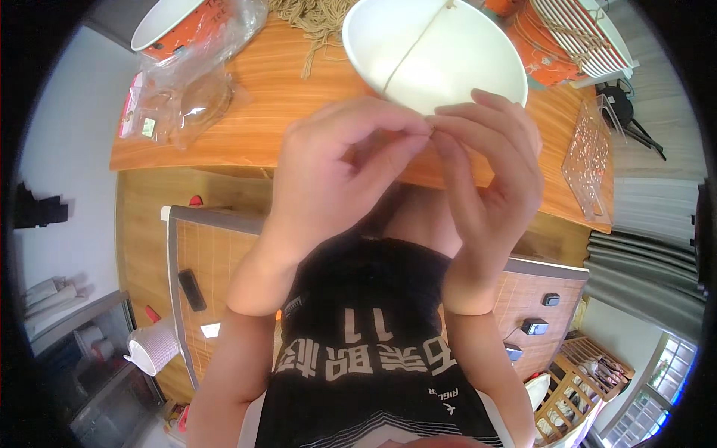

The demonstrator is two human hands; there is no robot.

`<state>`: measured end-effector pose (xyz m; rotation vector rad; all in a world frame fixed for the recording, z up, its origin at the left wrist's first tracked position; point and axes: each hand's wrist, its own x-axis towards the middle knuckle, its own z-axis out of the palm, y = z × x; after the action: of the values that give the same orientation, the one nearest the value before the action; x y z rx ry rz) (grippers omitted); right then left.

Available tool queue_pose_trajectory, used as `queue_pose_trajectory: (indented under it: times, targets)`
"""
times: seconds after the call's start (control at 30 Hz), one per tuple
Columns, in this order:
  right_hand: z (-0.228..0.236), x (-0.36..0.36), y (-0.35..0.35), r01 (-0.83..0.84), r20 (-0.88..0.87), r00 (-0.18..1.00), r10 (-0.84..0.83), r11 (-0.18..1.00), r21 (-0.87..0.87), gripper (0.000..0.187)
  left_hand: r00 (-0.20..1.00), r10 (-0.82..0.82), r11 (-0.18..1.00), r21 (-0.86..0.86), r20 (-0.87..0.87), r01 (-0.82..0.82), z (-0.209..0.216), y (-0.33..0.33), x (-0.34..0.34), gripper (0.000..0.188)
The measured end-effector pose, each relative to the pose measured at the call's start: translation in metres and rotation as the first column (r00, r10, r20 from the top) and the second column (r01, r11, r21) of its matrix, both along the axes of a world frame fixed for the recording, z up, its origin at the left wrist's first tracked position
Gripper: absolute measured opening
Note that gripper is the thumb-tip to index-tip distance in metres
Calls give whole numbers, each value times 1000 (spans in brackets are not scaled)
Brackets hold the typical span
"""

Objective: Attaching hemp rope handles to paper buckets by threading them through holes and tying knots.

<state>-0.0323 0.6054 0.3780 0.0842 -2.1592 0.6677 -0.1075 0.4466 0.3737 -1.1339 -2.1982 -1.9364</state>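
My left hand (pixel 321 168) and my right hand (pixel 497 157) meet fingertip to fingertip just over the table's near edge. Thumb and index finger of each are pinched together. A tiny tan bit shows between the tips, too small to name. Right behind them a large white tub (pixel 478 48) lies with its pale hollow inside facing me. Across it runs a thin length of tan twine (pixel 418 41), its lower end dropping out of sight behind my left hand. Whether that twine reaches my fingers is hidden.
On the wooden table (pixel 276 97) lie a heap of tan twine (pixel 317 15), an orange patterned tub (pixel 183 33), clear plastic packaging (pixel 198 104), stacked orange-and-white tubs (pixel 567 41) and a clear bead tray (pixel 586 160). A black phone (pixel 192 290) rests on the mat behind me.
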Motion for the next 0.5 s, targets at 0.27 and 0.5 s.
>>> queue_pose_trajectory:
  times: [0.27,0.5]
  targets:
    - [-4,-3,-5,21,-87,996,-23,1000,-21,13,997,-18,1000,17,74,17,0,-1,2,18]
    - [-5,-4,-6,-3,-73,997,0,999,-36,12,1000,-18,997,77,-2,18,-7,3,1,16]
